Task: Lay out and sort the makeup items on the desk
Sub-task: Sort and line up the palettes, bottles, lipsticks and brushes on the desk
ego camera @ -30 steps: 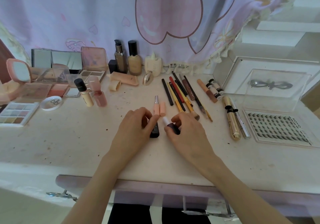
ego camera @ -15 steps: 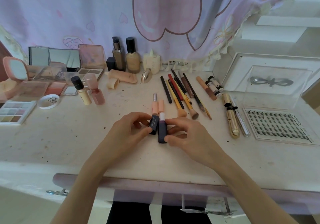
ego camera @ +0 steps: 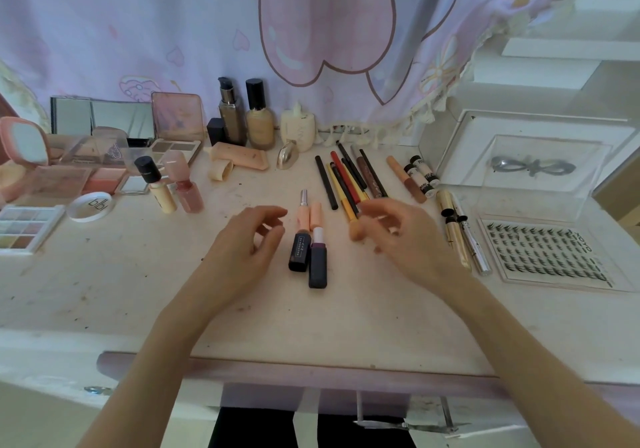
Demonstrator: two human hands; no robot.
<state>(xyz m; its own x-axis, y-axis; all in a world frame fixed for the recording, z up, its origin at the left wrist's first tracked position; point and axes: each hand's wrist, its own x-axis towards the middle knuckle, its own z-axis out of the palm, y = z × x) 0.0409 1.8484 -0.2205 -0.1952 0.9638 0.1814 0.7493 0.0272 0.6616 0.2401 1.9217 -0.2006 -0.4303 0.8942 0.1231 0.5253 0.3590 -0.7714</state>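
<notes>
Two dark lipstick tubes (ego camera: 308, 253) lie side by side mid-surface, touching, grouped by type I'd say. My left hand (ego camera: 242, 247) and right hand (ego camera: 401, 236) hover either side, fingers loosely apart, holding nothing. Pencils (ego camera: 346, 181) sit far-right.

Heart-print curtain (ego camera: 311, 25) hangs at 12 o'clock; white shelf unit (ego camera: 561, 77) at 2 o'clock behind tabletop (ego camera: 104, 274).

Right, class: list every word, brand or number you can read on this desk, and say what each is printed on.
"bibi": round white lid.
"XOYO": clear false-lash tray, right edge.
White print on black square lipstick tube: too small to read.
Black lettering on two small white tubes: too blurred to read.
</notes>
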